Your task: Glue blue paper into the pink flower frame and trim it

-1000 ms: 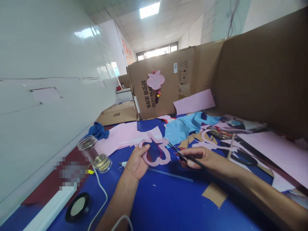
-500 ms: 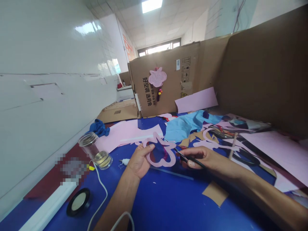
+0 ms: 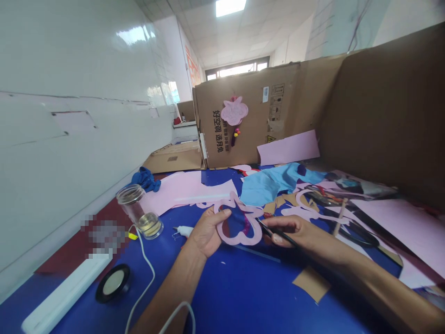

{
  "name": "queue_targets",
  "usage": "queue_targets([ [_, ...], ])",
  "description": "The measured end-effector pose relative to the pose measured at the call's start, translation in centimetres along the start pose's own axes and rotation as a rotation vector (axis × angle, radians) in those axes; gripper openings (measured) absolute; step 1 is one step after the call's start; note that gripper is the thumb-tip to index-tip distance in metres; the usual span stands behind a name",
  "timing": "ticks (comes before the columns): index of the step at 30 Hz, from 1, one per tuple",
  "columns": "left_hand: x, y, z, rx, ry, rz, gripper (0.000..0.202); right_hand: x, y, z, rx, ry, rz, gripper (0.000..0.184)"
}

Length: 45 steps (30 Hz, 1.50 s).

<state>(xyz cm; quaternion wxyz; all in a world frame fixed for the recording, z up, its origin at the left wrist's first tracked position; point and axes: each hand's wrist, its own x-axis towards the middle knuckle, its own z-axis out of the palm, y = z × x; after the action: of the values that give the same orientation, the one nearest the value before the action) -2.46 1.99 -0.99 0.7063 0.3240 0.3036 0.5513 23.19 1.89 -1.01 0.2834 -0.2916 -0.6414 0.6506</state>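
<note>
My left hand (image 3: 206, 233) is pinching a pink paper cutout (image 3: 243, 241), thumb on top and fingers curled underneath, holding it just above the blue table (image 3: 243, 292). It's an outline shape with the middle cut away, so the blue shows through. My right hand (image 3: 295, 232) is closed around black scissors (image 3: 278, 234), with the blade tips right at the cutout's right edge. I can't tell if the blades are apart. A glass jar (image 3: 134, 208) is off to my left, a round black thing (image 3: 113, 284) sits nearer me, and a cardboard box (image 3: 250, 139) stands at the back.
</note>
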Motion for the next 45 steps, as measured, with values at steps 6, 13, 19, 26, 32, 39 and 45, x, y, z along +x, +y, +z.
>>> queue_targets([
  [6, -0.1, 0.0, 0.1, 0.002, 0.0, -0.02, 0.03, -0.1, -0.1, 0.0, 0.005, -0.008, -0.009, 0.042],
  [13, -0.1, -0.1, 0.1, 0.051, 0.01, -0.071, 0.031, 0.1, 0.6, -0.4, 0.005, -0.001, 0.011, 0.046],
  [19, 0.0, -0.4, -0.2, 0.073, 0.006, -0.106, 0.033, 0.2, 1.0, -0.7, 0.007, -0.014, 0.033, 0.049],
  [26, 0.0, -0.4, -0.1, 0.083, 0.046, -0.137, 0.031, 0.2, 0.3, -0.4, -0.033, 0.003, 0.051, 0.052],
  [32, 0.0, -0.4, -0.2, 0.091, 0.031, -0.144, 0.027, 0.2, 0.5, -0.5, -0.091, 0.023, 0.058, 0.051],
  [39, 0.0, -0.5, -0.2, 0.103, 0.06, -0.132, 0.029, 0.2, 0.5, -0.5, -0.088, 0.013, 0.064, 0.042],
  [45, 0.1, -0.4, 0.1, 0.09, 0.133, -0.111, 0.03, 0.1, 0.2, -0.3, -0.077, 0.005, 0.07, 0.041],
])
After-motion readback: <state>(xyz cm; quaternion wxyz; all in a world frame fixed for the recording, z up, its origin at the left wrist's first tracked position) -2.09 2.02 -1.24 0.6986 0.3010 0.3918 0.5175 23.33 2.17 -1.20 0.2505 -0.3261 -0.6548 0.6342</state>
